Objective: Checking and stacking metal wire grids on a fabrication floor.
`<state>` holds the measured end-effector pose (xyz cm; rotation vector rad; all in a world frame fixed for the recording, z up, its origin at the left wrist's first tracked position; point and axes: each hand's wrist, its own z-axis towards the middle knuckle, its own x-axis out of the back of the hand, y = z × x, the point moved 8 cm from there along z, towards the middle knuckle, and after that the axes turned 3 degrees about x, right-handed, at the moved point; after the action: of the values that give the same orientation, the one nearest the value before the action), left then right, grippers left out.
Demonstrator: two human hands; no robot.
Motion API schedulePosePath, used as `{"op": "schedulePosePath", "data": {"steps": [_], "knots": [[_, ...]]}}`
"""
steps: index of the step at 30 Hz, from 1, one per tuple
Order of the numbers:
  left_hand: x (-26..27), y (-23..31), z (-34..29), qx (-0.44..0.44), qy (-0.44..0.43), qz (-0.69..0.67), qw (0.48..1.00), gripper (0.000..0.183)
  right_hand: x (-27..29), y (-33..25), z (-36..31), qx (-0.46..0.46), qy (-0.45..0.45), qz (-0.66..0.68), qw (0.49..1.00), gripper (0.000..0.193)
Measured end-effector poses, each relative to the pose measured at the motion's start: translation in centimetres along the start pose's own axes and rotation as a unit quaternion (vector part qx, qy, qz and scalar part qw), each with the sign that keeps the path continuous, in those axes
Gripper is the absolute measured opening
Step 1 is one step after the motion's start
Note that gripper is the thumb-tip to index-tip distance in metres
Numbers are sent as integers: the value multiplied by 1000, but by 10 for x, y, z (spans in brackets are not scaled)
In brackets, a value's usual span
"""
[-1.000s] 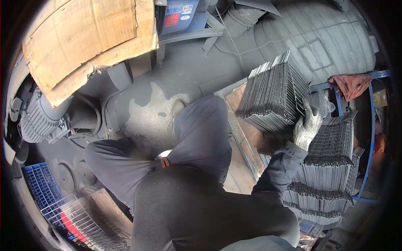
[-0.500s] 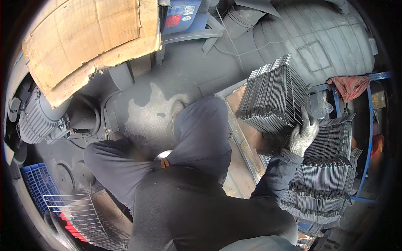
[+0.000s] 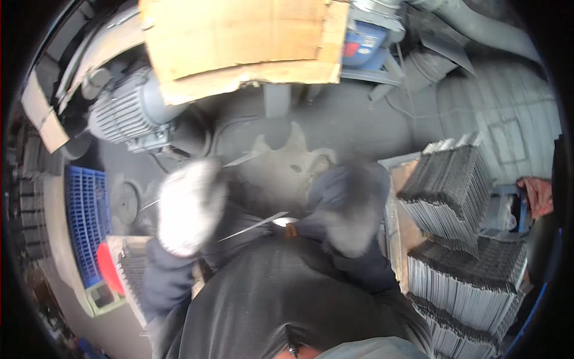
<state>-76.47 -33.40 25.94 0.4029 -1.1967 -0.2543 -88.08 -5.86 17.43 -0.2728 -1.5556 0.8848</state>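
My gloved left hand [image 3: 190,206], pale and smeared by motion, is raised in front of my lap at the left. Thin, roughly parallel grey lines of what looks like a wire rack [image 3: 254,226], seen nearly edge-on, run past this hand on both sides, and it appears to grip the rack. Opposite it, my right hand [image 3: 353,221] is a dark blur over my right knee, its fingers indistinct. A stack of bent wire racks [image 3: 442,191] stands beyond it at the right, apart from the hand. Any contact between the right hand and the held rack cannot be made out.
More rack stacks [image 3: 463,269] fill the right side. At left are a blue plastic crate [image 3: 86,221], a red piece [image 3: 110,269] and a box of racks [image 3: 133,263]. Ahead lie a grey motor [image 3: 128,113], a cardboard sheet [image 3: 245,36] and a grey tank [image 3: 505,137].
My right hand has left the rack stack and come in over my lap. My left hand has risen from the lower left toward the middle with the rack. The view has swung left.
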Motion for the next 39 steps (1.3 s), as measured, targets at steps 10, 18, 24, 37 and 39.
{"op": "schedulePosePath", "data": {"steps": [10, 18, 24, 37, 39], "knots": [[-74, -83, -12, 243, 215, -109, 940, 82, -126, 39, 75, -144, -137, 449, 871, 20], [-236, -85, 30, 346, -68, -591, 725, 22, -72, 103, 115, -164, -50, 427, 888, 24], [-219, -155, -25, 468, -15, -563, 681, 18, -159, 77, 122, -128, -82, 416, 896, 22], [-235, -125, -3, 473, -29, -559, 680, 18, -127, 100, 123, -208, -90, 418, 880, 34], [-216, -165, -35, 508, -21, -553, 660, 19, -157, 57, 124, -219, -81, 433, 871, 36]]}}
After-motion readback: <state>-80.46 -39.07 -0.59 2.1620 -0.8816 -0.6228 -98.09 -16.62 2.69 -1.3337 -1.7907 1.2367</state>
